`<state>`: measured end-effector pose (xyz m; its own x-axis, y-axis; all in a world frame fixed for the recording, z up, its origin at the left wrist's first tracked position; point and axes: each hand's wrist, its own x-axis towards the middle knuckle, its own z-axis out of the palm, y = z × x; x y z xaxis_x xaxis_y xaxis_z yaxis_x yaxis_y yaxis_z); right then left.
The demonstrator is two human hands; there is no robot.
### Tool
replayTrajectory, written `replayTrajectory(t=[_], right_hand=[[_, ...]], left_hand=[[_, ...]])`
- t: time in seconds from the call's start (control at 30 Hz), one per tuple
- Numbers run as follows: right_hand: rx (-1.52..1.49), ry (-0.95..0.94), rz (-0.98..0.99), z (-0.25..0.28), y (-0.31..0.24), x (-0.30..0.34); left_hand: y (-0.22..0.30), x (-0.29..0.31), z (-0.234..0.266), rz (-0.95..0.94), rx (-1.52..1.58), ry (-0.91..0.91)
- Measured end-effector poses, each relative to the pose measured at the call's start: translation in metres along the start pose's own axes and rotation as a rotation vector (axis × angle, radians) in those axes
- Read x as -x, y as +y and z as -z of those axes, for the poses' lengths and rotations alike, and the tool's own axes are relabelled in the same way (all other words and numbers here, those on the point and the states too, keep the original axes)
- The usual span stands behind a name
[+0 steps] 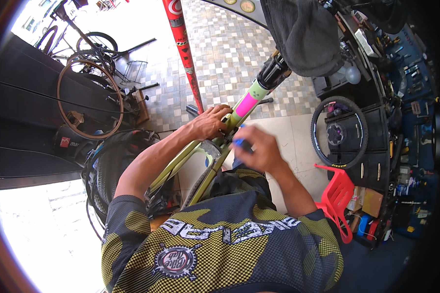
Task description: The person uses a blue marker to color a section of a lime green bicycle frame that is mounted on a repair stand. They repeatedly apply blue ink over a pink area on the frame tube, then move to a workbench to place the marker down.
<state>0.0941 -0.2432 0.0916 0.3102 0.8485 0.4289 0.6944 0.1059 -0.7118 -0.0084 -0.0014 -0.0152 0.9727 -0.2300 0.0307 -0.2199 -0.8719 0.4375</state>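
A yellow-green bicycle frame [208, 179] with a bright pink band [246, 105] runs diagonally up through the middle. My left hand [211, 123] lies over the frame beside a joint between its tubes; its fingers curl down onto the frame, and their tips are partly hidden. Just right of the same joint, my right hand [260, 149] is closed around a small blue and black tool [241, 143]. That hand is a little smeared by motion, and the tool's working end cannot be made out.
A red post [182, 46] rises beyond my left hand. Dark grey cloth [303, 41] hangs at the upper right. At right are a loose tyre [340, 132], a red plastic chair [336, 198] and a tool wall [418, 112]. Bicycles and a wheel rim [62, 100] stand at left.
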Motion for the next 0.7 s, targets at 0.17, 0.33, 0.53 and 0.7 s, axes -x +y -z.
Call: replayTrajectory(t=[0.17,0.33,0.53,0.7], right_hand=[[-0.490,0.202,-0.644,0.014,0.140,-0.012],[-0.625,0.225,-0.813,0.006,0.157,-0.010],[-0.217,0.018,-0.257,-0.005,0.021,0.011],[0.030,-0.081,0.171,-0.020,-0.003,0.012]], left_hand=[[-0.001,-0.005,0.002,-0.006,0.022,-0.041],[-0.001,-0.004,0.005,0.003,0.006,-0.077],[0.001,-0.002,0.004,-0.003,0.058,-0.016],[-0.002,0.001,-0.002,0.012,-0.009,0.001]])
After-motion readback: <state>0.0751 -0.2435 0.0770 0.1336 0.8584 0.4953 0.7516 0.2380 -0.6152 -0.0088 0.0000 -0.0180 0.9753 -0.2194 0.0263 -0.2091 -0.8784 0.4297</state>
